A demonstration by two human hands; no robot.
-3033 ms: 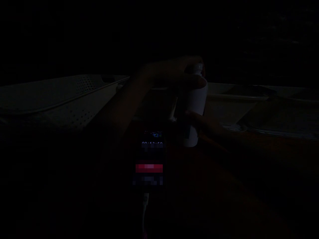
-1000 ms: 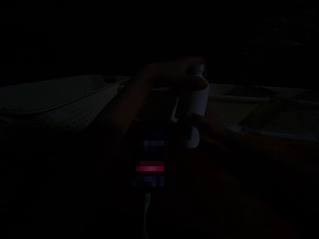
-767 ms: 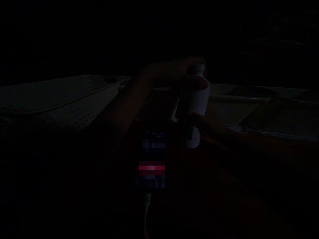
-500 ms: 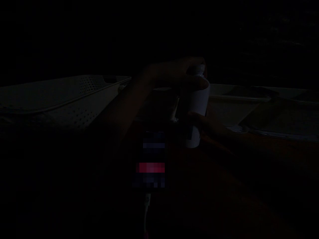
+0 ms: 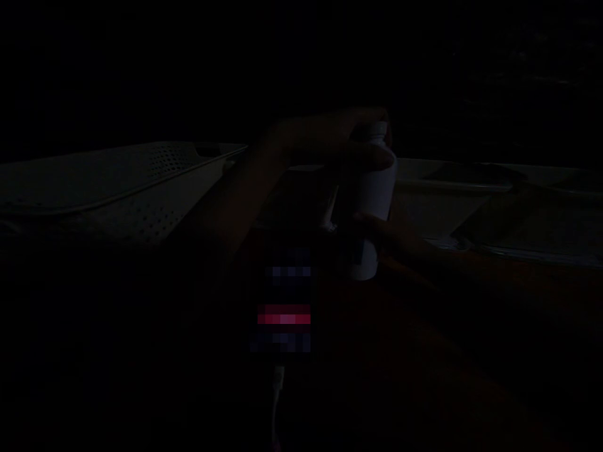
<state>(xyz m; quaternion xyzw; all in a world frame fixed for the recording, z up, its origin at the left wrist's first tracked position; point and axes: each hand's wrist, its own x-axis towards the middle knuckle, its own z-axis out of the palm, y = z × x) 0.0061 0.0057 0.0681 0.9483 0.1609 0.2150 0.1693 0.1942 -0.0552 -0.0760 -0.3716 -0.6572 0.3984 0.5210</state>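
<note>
The scene is very dark. A pale bottle (image 5: 377,185) with a narrow neck stands slightly tilted between my two hands, its top leaning right. My left hand (image 5: 355,141) reaches across from the left and wraps around the neck and shoulder of the bottle. Lower down, my right hand (image 5: 386,229) grips the bottle's body from the right, with the thumb across its front. A dark patch, perhaps a label, shows near the base. The far fingers of both hands are hidden behind the bottle.
A phone (image 5: 285,317) with a blurred, lit screen lies in front, with a white cable (image 5: 277,392) plugged into its near end. At the left is a pale perforated basket (image 5: 188,188). Pale trays or containers (image 5: 443,207) stand at the right, hard to make out.
Almost nothing differs. Both hands keep their hold on the bottle in nearly the same place, and the phone's screen looks slightly different.
</note>
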